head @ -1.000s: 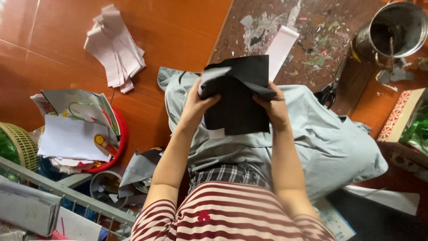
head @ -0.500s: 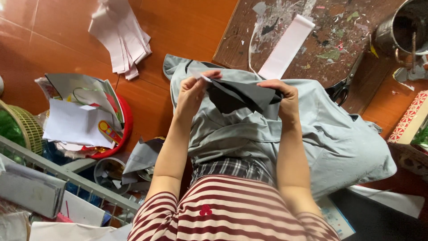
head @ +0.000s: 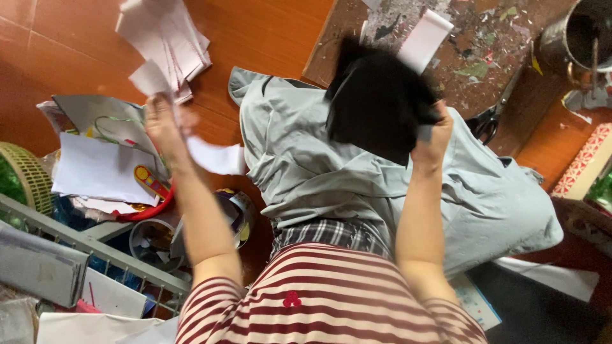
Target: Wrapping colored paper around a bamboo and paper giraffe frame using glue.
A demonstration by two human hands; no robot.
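My right hand [head: 433, 137] is raised and shut on a piece of black fabric [head: 379, 102], which hangs blurred over the grey garment [head: 306, 159] spread across my lap. My left hand [head: 162, 121] is stretched out to the left, over a heap of white paper pieces [head: 162, 38] on the orange floor. A white paper slip [head: 217, 159] sits right beside its wrist. Motion blur hides whether the fingers grip it.
A paint-stained board [head: 484, 57] carries a white strip [head: 426, 32], scissors [head: 488, 124] and a metal pot [head: 577, 32]. At the left are a green basket [head: 19, 178], a red-rimmed tray [head: 150, 210] of papers and a wire rack [head: 95, 245]. A patterned box [head: 583, 162] stands at the right.
Both hands held the black fabric together before. My left hand has let go of it and swung out left, and my right hand has lifted the fabric up and to the right.
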